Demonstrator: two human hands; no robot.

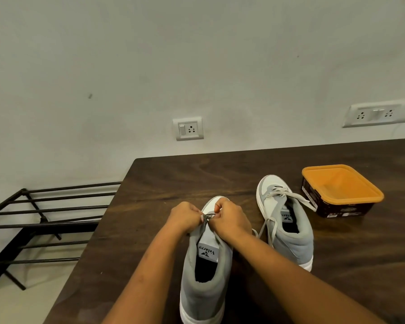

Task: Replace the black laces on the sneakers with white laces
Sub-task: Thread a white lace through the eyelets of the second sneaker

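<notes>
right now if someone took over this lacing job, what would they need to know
Left hand and right hand: both pinch lace at the lower eyelets of the near sneaker, close together over its tongue; the pinched bit is too small to tell its colour.
Far sneaker: on the table to the right, white lace threaded low, ends loose.
Orange tub: beyond it, open, looks empty.
Done: no black lace seen anywhere.
Left: lace up the near sneaker, then finish the far one.
</notes>
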